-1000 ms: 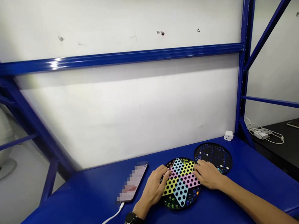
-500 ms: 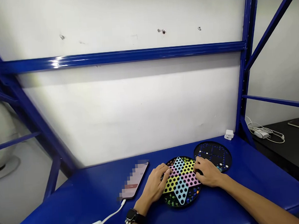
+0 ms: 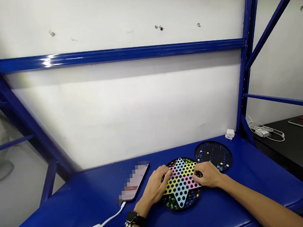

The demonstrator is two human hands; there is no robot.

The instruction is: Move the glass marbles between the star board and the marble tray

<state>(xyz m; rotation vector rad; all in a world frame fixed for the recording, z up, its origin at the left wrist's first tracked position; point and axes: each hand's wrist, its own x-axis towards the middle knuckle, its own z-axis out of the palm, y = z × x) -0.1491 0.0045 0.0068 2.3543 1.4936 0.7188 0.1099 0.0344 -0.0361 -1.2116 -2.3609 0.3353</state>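
Chinese checkers board (image 3: 181,190) lies between the back and near edges of the blue surface (image 3: 94,192), star seated, marbles (image 3: 171,203) in the wells, visible holes unfilled. Left hand (image 3: 157,183) and right hand (image 3: 209,174) curl at opposite rims; whether either grip holds anything, I cannot tell. The right one's fingers are bent further inward than a second ago.

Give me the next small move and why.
Pieces lie around the star board in the round tray, with the right hand at the board's right edge and the left hand opposite, so perhaps the right hand should pinch one next.
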